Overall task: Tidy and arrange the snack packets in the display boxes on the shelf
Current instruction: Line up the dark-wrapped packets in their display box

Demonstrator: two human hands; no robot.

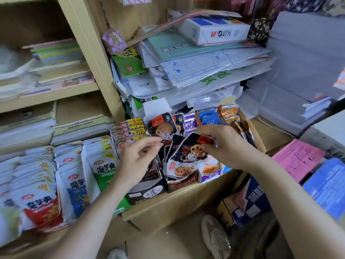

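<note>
While both bare arms reached in from the bottom of the view, the right hand [224,144] pinched the upper red corner of a black packet [186,148] with a lotus-root picture, the thumb below and the fingers curled over the top edge. This black packet stood tilted above the middle display box [182,183], over the lotus-root packets [179,170] that sat in it. The left hand [139,157] was just beside the black packet on its left, with fingers curled and the forefinger tip at the packets' edge; whether it really gripped something I could not tell. Under the left hand stood a black display box [147,193], and right of the middle display box a purple display box [208,177] held its own packets. Behind the hands an upright dark packet [160,128] stood next to purple packets [190,122], blue packets [209,116] and orange packets [229,111]. To the left, white konjac packets [71,174] lay in overlapping rows, with red-and-yellow packets [128,129] behind them. The boxes rested on a wooden shelf [168,204]. Above them a thick pile of papers [196,62] carried a white M&G box [214,31]. A pink paper stack [296,159] lay at the right, well apart, and a pale shoe [214,238] was on the floor below.
</note>
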